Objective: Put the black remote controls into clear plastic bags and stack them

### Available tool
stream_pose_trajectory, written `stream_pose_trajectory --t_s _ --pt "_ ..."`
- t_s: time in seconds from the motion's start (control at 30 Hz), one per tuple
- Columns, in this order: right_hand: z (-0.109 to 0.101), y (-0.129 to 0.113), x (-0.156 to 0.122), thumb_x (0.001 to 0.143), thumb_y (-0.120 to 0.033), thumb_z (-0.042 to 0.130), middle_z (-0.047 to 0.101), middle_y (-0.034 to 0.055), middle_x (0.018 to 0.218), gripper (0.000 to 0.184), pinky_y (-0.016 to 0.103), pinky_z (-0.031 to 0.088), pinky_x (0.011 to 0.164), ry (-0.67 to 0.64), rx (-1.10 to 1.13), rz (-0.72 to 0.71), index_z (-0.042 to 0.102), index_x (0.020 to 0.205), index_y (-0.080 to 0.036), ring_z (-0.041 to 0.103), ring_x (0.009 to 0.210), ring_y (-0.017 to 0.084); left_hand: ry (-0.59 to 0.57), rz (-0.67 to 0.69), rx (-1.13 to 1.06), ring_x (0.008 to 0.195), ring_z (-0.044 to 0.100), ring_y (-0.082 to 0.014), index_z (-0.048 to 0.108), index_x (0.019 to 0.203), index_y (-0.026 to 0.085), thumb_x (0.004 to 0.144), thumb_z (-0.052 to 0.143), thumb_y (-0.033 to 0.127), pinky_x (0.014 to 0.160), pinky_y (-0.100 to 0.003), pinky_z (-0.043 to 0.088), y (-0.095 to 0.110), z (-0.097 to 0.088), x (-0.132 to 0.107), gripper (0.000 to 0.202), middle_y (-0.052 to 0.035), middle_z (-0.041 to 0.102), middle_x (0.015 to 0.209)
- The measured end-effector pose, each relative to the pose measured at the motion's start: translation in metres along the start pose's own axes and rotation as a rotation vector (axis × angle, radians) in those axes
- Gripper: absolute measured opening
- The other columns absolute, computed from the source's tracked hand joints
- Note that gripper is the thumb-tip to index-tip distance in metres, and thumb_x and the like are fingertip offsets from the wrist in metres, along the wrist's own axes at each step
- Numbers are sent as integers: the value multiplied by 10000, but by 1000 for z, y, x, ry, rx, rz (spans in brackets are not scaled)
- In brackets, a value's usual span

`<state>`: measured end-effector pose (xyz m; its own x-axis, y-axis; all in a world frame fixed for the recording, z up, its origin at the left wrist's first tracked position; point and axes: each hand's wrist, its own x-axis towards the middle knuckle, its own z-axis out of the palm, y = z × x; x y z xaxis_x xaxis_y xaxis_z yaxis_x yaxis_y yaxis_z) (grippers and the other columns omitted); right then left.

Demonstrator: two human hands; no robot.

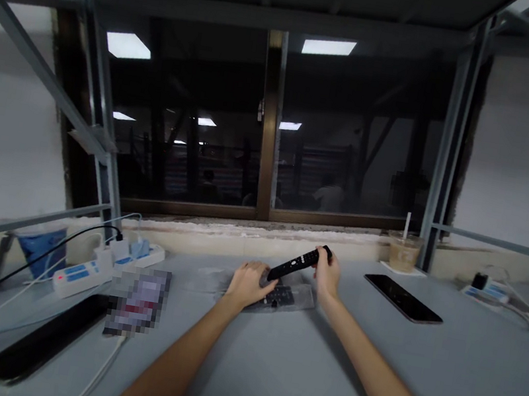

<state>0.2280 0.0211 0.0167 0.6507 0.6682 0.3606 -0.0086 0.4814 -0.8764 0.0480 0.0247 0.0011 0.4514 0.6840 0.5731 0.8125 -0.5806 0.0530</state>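
My right hand [326, 276] grips the far end of a slim black remote control [295, 264], holding it tilted above the grey table [297, 370]. Its near end touches the fingers of my left hand [247, 284], which rests closed on a clear plastic bag [296, 299]. A second black remote [280, 296] lies in or under that bag, partly hidden by my left hand.
A dark phone [402, 298] lies to the right, with a plastic cup with straw [403, 250] behind it. On the left are white power strips [98, 265], cables, a blurred packet [137, 302] and a flat black device [46, 339]. A dark window lies ahead.
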Motion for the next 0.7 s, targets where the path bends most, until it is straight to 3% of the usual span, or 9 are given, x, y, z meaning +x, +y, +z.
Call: stream_pose_trajectory --t_s 0.47,0.7 --pt "6 -1 -12 673 -391 492 450 -52 489 208 199 297 325 -145 4 19 540 724 -195 420 423 107 -2 -29 1 776 601 -183 480 922 198 794 479 398 741 -285 414 -3 2 0 238 -20 636 780" --pt "5 0 -12 641 -350 459 448 -59 443 219 196 329 305 -230 59 111 559 748 -187 413 374 105 11 -70 -36 835 593 -180 469 945 209 759 532 312 743 -275 411 -5 0 0 221 -16 631 874"
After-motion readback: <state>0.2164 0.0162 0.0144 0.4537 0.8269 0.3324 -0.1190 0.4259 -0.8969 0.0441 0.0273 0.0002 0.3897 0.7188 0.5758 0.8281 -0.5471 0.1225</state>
